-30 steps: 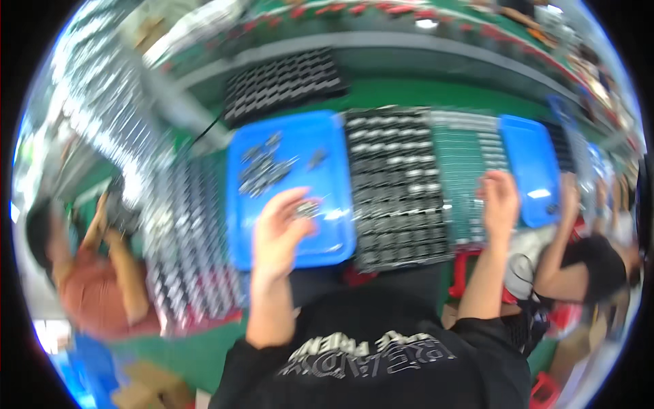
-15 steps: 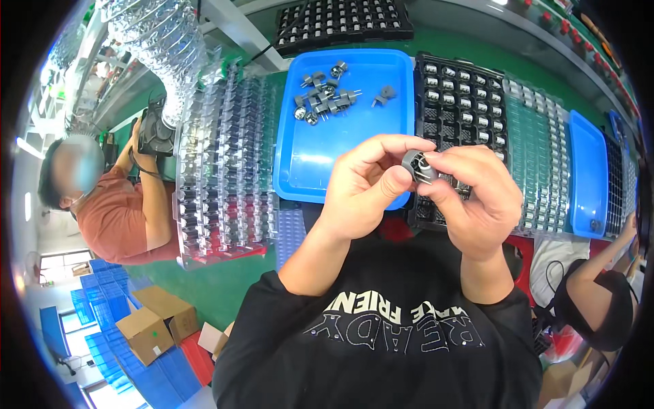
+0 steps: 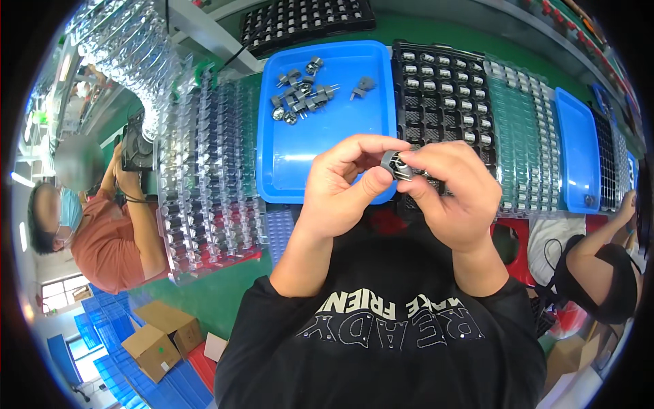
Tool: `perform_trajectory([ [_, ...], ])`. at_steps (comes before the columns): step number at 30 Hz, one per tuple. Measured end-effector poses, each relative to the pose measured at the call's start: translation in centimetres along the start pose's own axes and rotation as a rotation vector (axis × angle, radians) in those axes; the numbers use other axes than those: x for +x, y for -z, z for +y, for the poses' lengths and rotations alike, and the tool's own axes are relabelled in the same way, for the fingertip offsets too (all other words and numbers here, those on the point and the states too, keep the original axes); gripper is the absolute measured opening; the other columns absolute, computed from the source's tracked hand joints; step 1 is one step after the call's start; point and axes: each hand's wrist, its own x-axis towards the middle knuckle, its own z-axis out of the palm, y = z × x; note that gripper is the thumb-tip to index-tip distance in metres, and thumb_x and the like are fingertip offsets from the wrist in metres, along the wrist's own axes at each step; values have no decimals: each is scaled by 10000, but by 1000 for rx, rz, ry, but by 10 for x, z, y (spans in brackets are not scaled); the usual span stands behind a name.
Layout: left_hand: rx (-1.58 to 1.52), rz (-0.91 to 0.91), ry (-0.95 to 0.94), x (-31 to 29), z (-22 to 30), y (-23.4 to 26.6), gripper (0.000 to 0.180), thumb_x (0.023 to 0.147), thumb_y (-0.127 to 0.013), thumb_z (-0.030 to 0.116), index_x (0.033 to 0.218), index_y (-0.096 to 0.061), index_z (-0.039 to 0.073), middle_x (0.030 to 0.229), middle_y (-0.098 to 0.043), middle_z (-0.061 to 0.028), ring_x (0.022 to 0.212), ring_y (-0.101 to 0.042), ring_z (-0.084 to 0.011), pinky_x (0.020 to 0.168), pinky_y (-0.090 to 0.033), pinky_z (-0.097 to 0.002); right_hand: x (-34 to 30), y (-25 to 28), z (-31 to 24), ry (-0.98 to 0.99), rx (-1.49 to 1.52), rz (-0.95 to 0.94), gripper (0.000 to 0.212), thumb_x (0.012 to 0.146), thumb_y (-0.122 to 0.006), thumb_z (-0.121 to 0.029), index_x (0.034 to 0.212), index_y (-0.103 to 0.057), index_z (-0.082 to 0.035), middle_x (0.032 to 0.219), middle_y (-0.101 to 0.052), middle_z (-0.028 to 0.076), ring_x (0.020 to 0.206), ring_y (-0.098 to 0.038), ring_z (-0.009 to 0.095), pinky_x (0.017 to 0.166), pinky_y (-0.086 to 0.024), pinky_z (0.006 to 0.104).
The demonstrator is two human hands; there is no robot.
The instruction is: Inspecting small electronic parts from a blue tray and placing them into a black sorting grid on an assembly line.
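Note:
Above the near right edge of a blue tray (image 3: 293, 160), both hands are closed round a small round grey part with metal pins (image 3: 392, 162). My left hand (image 3: 340, 187) pinches its left side between thumb and index finger. From the other side, my right hand (image 3: 460, 194) grips it with thumb and fingertips. The pins stick out between the two hands; part of the piece is hidden by my right fingers. Several similar grey parts with pins (image 3: 300, 101) lie heaped toward the far left of the tray, and a few sit apart at its right.
Right of the blue tray is a black compartment tray (image 3: 430, 101) with silver cylinders, then clear trays (image 3: 514, 129) and another blue tray (image 3: 575, 146). Clear trays of parts (image 3: 204, 163) stand at left, beside a person in an orange shirt (image 3: 112, 249). Another person (image 3: 599, 279) sits at right.
The view has shifted, so the tray and hands appear farther left and the tray slightly higher. Both hands keep their hold on the grey part, with little change in grip.

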Motion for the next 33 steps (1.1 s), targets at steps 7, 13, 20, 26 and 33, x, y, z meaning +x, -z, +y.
perform_trajectory([
  [7, 139, -8, -14, -3, 0, 1, 388, 919, -759, 199, 1222, -655, -20, 1113, -710, -93, 961, -656, -137, 860, -523, -287, -5, 9, -4, 167, -194, -57, 301, 736, -861, -129, 974, -727, -2, 855, -712, 107, 759, -686, 271, 678, -560, 338],
  [13, 128, 24, -37, -6, -2, -12, 333, 881, -781, 91, 1180, -676, -12, 1114, -706, -87, 954, -660, -131, 844, -538, -296, -16, 12, -2, 4, 32, -32, 211, 732, -826, 34, 894, -692, 18, 909, -731, 148, 815, -703, 264, 705, -552, 335],
  [20, 1147, 75, -23, 43, -16, 31, 412, 794, -790, 142, 1185, -688, 64, 1071, -705, -132, 888, -660, -286, 818, -541, -390, -27, 48, 43, -492, -262, -157, 77, 807, -727, -16, 866, -681, 2, 882, -705, 105, 813, -682, 208, 750, -522, 314],
  [26, 1642, 78, -163, 120, -61, 66, 372, 797, -782, 192, 1146, -704, 89, 1105, -693, -151, 967, -661, -371, 864, -531, -446, 3, 58, 119, -363, -652, -336, 67, 808, -699, -59, 872, -683, -45, 903, -664, 152, 857, -662, 367, 783, -529, 444],
  [33, 1702, 9, -57, 133, -71, 71, 294, 805, -759, 156, 1081, -697, 78, 940, -691, -144, 955, -681, -336, 853, -539, -446, -7, 54, 133, -373, -736, -435, 122, 803, -725, -91, 920, -703, -62, 974, -657, 107, 999, -638, 333, 898, -521, 419],
])
